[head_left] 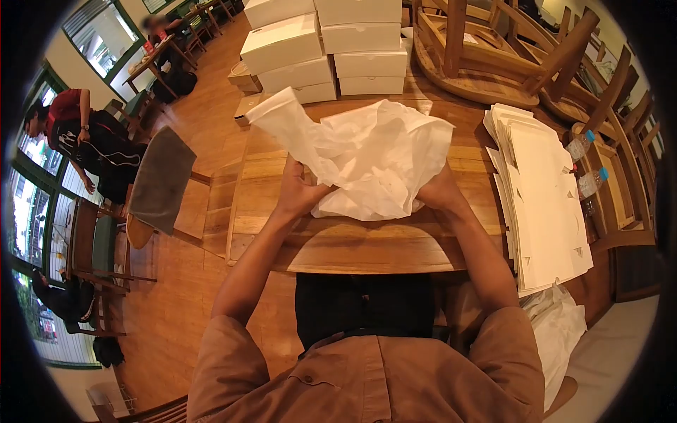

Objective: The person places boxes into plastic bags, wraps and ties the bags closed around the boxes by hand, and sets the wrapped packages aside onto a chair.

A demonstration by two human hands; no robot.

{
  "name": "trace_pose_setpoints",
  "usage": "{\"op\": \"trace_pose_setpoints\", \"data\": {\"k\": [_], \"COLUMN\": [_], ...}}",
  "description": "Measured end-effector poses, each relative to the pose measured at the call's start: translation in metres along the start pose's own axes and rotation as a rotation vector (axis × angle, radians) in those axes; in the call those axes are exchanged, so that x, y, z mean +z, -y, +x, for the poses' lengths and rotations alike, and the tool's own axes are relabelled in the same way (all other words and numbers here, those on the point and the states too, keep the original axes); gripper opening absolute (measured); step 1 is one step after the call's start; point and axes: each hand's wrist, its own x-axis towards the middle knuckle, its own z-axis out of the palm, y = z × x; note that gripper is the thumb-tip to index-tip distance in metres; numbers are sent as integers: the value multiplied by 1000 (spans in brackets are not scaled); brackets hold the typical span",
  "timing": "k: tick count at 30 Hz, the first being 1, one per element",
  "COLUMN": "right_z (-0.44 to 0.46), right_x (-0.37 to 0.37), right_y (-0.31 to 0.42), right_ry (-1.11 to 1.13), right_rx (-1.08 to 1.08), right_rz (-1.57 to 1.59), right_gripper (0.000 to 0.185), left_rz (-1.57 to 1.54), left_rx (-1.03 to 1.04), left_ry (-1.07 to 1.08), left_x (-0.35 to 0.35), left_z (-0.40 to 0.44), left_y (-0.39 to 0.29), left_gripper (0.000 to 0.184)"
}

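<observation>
The left grip (299, 192) and right grip (440, 190) are clamping crumpled paper (381, 155), while white boxes (369, 65) are standing formed (flat cartons (541, 204) are lying unfolded).

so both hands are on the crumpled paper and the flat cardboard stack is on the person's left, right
Not quite: the head view shows the cardboard stack on the person's right. The left hand and right hand are indeed on the paper.
</observation>
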Motion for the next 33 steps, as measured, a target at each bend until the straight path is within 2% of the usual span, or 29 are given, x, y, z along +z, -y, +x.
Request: {"op": "trace_pose_setpoints", "data": {"k": [2, 6, 7, 8, 9, 10, 11, 12, 14, 15, 16, 17, 18, 19, 20, 21, 23, 27, 28, 31, 33], "right_z": [-1, 0, 1, 3, 4, 3, 2, 1, 1, 3, 4, 1, 0, 0, 0, 1, 2, -2, -1, -1, -1], "right_x": [-5, -4, -7, -10, -9, -7, -4, -1, -4, -1, 3, 3, 0, -6, -8, -9, -10, -8, -8, -7, -9], "right_y": [-1, 9, 4, -5, -3, -1, 2, 6, -7, -6, -4, -1, -1, -1, -1, 1, 9, 4, 4, -2, -4], "right_ry": [27, 71, 69, 49, 27, 25, 20, 15, 15, -9, -33, -73, -75, -25, 27, 28, 30, 64, 54, 27, 6], "right_rx": [33, 137, 138, -59, -256, -255, -78, 99, 110, -62, -235, -284, -281, -253, -223, -222, -380, -327, -335, -337, -327], "right_rz": [-59, -153, -153, -310, -467, -467, -213, 43, 75, 6, -64, -108, -108, -242, -375, -374, -432, -330, -365, -394, -390], "right_gripper": [105, 96, 96, 90, 84, 84, 80, 77, 78, 84, 89, 80, 80, 71, 63, 63, 48, 45, 40, 29, 23], "left_rz": [-62, -212, -125, -38, -39, -24, -8, -9, -61, 93, 91, 47, 4, 4, -164, -332, -271, -272, -272, -181, -245], "left_rx": [-86, -71, -117, -163, -165, -195, -224, -225, 156, 150, 148, 3, -143, -146, -194, -239, -241, -242, -241, -320, -381], "left_ry": [34, 53, 100, 147, 150, 151, 153, 155, 101, 112, 114, 116, 117, 117, 101, 83, 100, 169, 168, 135, -5], "left_x": [0, -1, -6, -9, -8, -6, -4, -4, -6, -8, -9, -10, -11, -13, -14, -13, -13, -18, -20, -24, -22], "left_z": [-1, -1, -1, -2, -2, -1, 0, 0, -2, -3, -3, -2, -1, 0, 0, 2, 5, 12, 12, 7, 2], "left_y": [-9, -23, -24, -25, -31, -40, -44, -37, -17, -29, -30, -30, -29, -24, -15, -18, -23, -42, -40, -32, -31], "left_gripper": [82, 86, 79, 71, 71, 59, 46, 46, 33, 30, 30, 26, 22, 22, 21, 21, 23, 34, 34, 38, 39]}}
